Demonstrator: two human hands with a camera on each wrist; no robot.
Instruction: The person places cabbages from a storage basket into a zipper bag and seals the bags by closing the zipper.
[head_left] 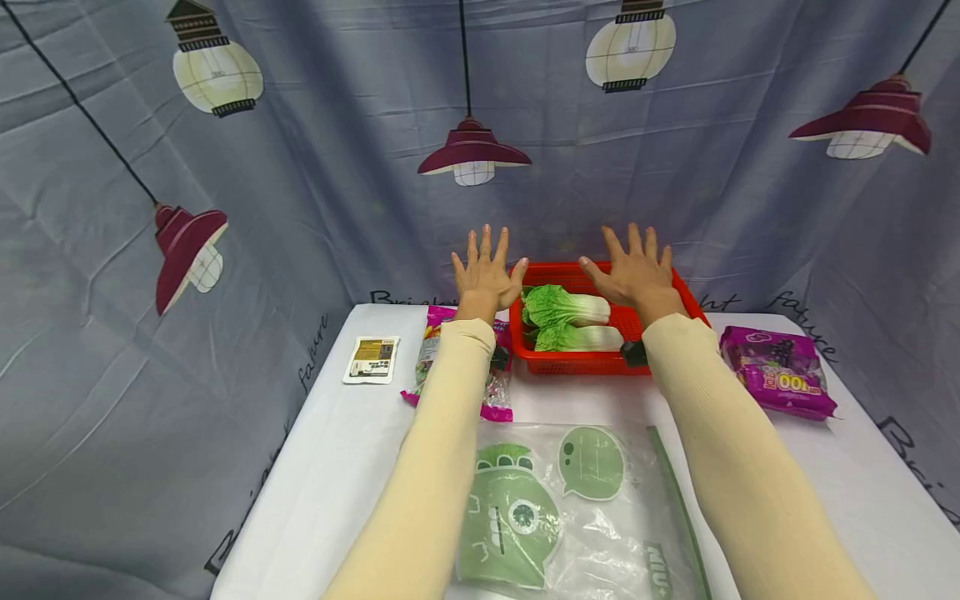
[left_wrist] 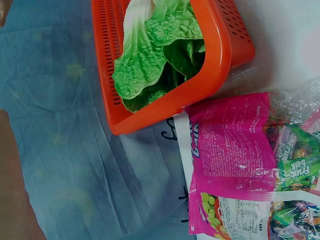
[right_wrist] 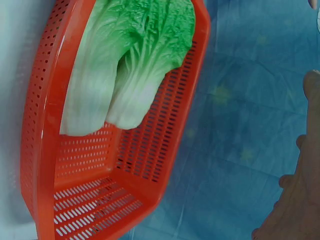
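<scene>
Both arms reach forward with the fingers straight and spread. My left hand [head_left: 484, 279], in the head view, overlaps the left corner of a red plastic basket [head_left: 558, 364], and my right hand [head_left: 636, 273] overlaps its right part. Neither hand holds anything. Inside the basket lie two heads of leafy cabbage [head_left: 566, 307], side by side, with green leaves to the left and white stems to the right. The right wrist view shows the stems of the cabbage [right_wrist: 90, 100] over the slotted basket floor. Under my left forearm lies a pink bag of candy [left_wrist: 232, 145], partly hidden.
A clear zip bag [head_left: 600, 533] with green cartoon prints lies flat at the front, partly behind the forearms. On the left is a small white packet [head_left: 372, 360] with a brown label. A purple snack pack [head_left: 780, 372] sits at the right. Grey-blue curtains [head_left: 360, 167] surround the white table [head_left: 315, 483].
</scene>
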